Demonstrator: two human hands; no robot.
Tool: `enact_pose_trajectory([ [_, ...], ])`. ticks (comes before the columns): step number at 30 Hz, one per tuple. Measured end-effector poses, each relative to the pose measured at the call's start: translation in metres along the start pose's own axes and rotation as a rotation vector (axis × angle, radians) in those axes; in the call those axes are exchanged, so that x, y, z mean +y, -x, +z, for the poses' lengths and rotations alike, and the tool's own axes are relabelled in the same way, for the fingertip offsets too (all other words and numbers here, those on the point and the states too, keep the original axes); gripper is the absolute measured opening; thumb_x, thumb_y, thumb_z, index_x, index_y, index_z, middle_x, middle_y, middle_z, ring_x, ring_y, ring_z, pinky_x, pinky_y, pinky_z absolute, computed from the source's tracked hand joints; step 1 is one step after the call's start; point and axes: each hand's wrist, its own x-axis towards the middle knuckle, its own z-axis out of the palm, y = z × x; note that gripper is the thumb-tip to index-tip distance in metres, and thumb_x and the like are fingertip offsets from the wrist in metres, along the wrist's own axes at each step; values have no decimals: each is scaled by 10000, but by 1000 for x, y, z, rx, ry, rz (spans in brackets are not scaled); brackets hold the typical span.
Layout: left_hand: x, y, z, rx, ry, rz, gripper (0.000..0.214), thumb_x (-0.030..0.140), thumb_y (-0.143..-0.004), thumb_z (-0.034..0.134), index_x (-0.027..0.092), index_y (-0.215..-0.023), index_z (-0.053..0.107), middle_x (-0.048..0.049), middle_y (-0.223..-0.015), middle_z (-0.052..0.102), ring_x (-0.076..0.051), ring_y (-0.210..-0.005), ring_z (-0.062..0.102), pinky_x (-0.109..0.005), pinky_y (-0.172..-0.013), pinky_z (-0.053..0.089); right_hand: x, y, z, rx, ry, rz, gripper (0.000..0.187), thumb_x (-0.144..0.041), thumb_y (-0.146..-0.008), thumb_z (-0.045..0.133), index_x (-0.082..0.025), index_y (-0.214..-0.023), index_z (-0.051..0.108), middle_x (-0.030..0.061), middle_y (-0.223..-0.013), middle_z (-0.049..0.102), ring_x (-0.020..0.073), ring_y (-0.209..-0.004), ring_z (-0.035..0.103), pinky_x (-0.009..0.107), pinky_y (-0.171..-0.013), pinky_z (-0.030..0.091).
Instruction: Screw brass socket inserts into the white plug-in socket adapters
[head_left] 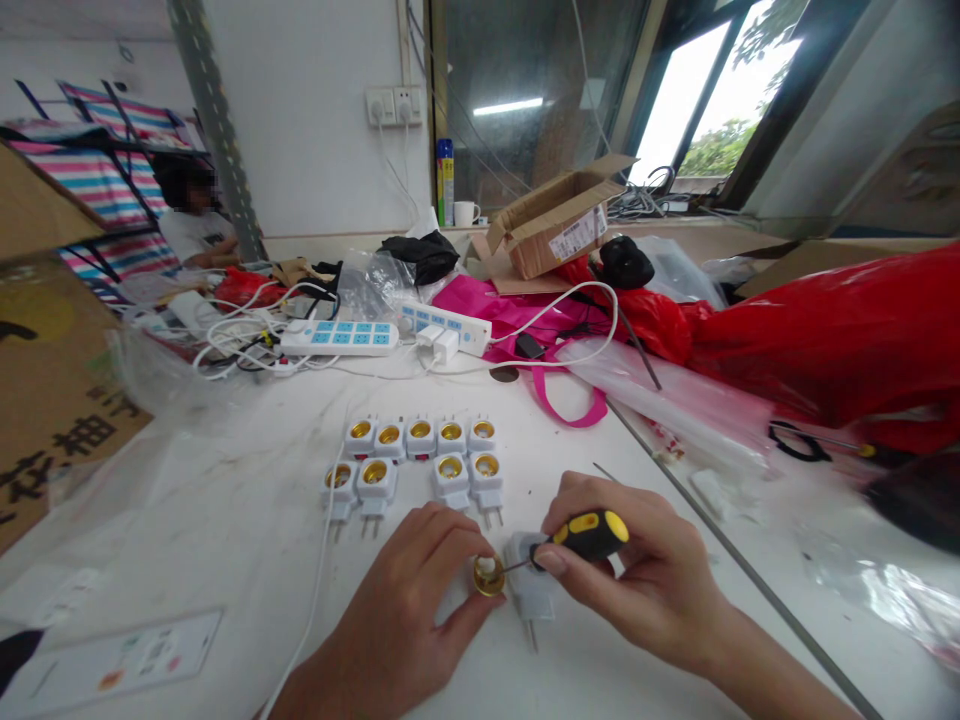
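Note:
Between the thumb and fingers of my left hand [416,600] is a small brass lamp socket shell [489,578], its round opening turned up. My right hand [637,570] grips a black and yellow screwdriver [589,535], whose thin shaft points left into the shell. Under the screwdriver, a white plug-in lamp holder [534,600] lies on the table with its pins toward me; my right hand partly covers it. Beyond my hands, several more white lamp holders [420,436] with brass-coloured sockets stand in two rows, one holder [375,482] in the nearer row.
Power strips [337,338] with tangled white cords lie farther back. An open cardboard box [559,225] sits behind a pink bag [517,310]. Red plastic bags [817,330] fill the right side, and a large carton [60,390] stands left. A person [195,215] sits at the back left.

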Motion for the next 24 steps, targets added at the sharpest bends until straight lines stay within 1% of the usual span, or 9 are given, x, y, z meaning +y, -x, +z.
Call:
enact_pose_trajectory([
  [4,-1,0,-1,38,-9,-14,311,76,-956,775,243,-1171,625,-61,-1107,724,-246,-1069,693,-392,-966,589,0,1,-2,30,22,12,101,-247,-995,794,-231,-954,703,-15,-722,658,129,-577,558,273,-572,456],
  [8,-2,-1,-1,72,-29,-28,318,75,-964,761,244,-1200,630,-70,-1137,731,-246,-1103,700,-393,-992,588,-1,0,-3,71,32,-18,95,-222,-995,789,-239,-960,703,-15,-718,659,137,-578,569,283,-582,467],
  [12,-3,-2,-1,98,-25,-34,319,71,-961,753,247,-1190,618,-70,-1183,749,-239,-1151,710,-391,-1031,584,-4,-2,-3,96,47,-44,95,-227,-985,799,-247,-977,707,-14,-716,657,142,-569,573,282,-556,458],
  [15,-3,-1,0,109,-26,-37,317,56,-960,744,249,-1175,615,-61,-1166,762,-232,-1142,718,-389,-1038,579,-5,-3,-3,116,63,-72,106,-214,-972,808,-250,-984,709,-16,-710,652,139,-553,565,273,-530,446],
  [17,-4,-1,0,117,-31,-40,322,51,-965,734,252,-1187,615,-57,-1146,762,-231,-1121,719,-390,-1025,581,-6,-3,-3,133,77,-105,123,-185,-959,811,-245,-1001,712,-6,-720,665,145,-566,584,270,-529,456],
  [20,-5,-1,0,123,-42,-40,328,54,-967,730,252,-1204,620,-59,-1136,751,-232,-1102,713,-390,-1004,585,-6,0,-2,113,101,-163,165,-152,-946,809,-234,-1046,707,19,-756,686,161,-602,615,279,-555,493],
  [24,-5,-2,-1,127,-52,-34,332,52,-966,729,246,-1217,630,-66,-1136,742,-234,-1103,711,-389,-999,591,-7,2,-1,52,143,-191,188,-196,-955,824,-235,-1077,686,30,-763,678,177,-608,621,294,-559,515],
])
